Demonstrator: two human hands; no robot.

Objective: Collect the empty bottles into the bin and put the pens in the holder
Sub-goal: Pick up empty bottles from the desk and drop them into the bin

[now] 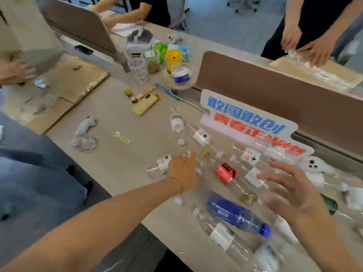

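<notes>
Gripping a clear bottle (pixel 157 167), the left hand (pixel 183 173); right hand (pixel 290 191) hovers spread wide, holding nothing.

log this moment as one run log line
left hand: on clear bottle | right hand: open above bottles | blue bottle: lying on desk

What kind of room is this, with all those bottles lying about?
Most likely a shared open-plan office: long desks split by brown partition screens, a wheeled office chair behind, and other people standing at neighbouring desks.
</notes>
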